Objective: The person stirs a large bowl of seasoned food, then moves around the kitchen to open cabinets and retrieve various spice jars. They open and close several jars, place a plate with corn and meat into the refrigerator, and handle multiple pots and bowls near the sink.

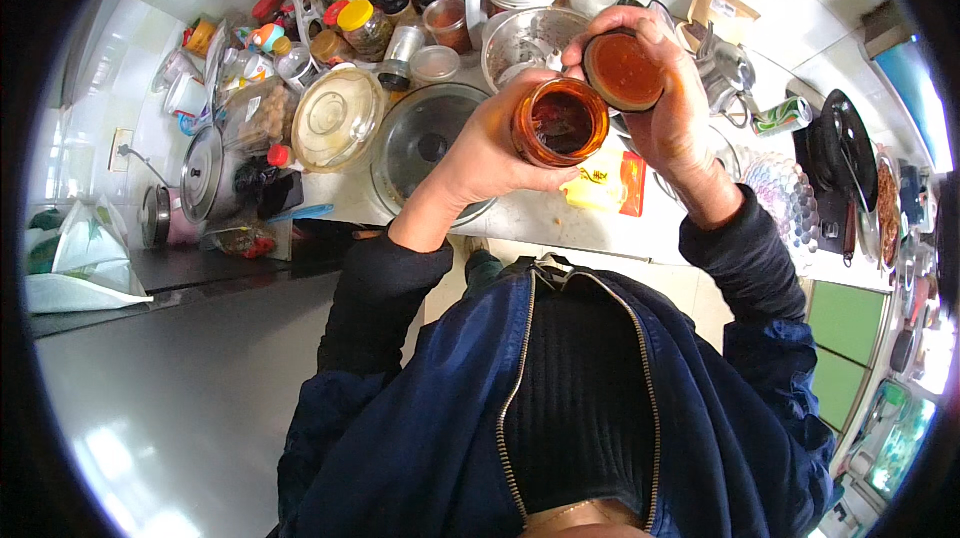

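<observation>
My left hand [491, 144] grips an uncapped glass jar [559, 151], its mouth tilted towards me. Dark reddish-brown stuff, perhaps chili oil or sauce, coats its inside. In my right hand [673, 106] is a round jar lid [624, 69], turned so that its orange-stained underside shows. The lid is close beside the jar's rim, at its upper right. Both are held above the counter, over a yellow and red food packet [606, 184]. Behind my hands stands a metal bowl [517, 39] with dark residue on its wall, partly hidden by them.
A glass lid [405, 155] lies left of my hands, with a lidded plastic tub [337, 117] beyond it. Jars and bottles, one with a yellow cap [356, 15], crowd the back left. To the right are a metal pitcher [724, 69], a drink can [782, 116] and a black pan [847, 140].
</observation>
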Demonstrator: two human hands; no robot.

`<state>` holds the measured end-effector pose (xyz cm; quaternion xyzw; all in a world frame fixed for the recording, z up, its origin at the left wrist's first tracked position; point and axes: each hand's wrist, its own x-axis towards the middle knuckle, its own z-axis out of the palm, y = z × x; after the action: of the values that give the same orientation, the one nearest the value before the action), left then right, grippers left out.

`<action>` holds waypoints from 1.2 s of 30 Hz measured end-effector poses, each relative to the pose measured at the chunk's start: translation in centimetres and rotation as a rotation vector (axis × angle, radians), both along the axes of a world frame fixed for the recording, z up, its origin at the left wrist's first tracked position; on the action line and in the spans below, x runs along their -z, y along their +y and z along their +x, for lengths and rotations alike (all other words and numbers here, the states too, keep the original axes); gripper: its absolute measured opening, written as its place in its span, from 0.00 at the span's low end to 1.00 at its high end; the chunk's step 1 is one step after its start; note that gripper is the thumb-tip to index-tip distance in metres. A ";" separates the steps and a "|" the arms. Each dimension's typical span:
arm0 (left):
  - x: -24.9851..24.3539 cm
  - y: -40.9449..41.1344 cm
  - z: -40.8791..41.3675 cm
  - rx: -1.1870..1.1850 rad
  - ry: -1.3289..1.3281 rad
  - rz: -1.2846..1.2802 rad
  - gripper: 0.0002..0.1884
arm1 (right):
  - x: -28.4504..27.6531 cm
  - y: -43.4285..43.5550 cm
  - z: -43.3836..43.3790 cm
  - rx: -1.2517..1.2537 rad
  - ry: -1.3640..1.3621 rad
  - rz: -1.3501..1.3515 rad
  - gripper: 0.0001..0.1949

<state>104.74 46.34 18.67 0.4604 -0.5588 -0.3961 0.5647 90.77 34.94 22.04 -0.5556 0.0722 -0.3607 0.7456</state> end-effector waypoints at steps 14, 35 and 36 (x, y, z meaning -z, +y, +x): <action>0.8 0.1 -0.5 -0.209 -0.262 -0.158 0.39 | 4.5 2.0 -2.4 -0.056 -0.117 0.452 0.20; -5.8 2.7 -7.2 0.045 -0.024 -0.558 0.19 | 1.2 3.9 -6.8 -0.086 -0.280 0.566 0.25; -6.2 2.6 -7.8 0.017 0.002 -0.603 0.15 | 1.3 3.9 -6.8 -0.083 -0.282 0.564 0.25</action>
<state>96.91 48.94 24.90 0.2668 -0.6545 -0.2174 0.6732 83.98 38.84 20.73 -0.2738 0.0425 -0.3691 0.8871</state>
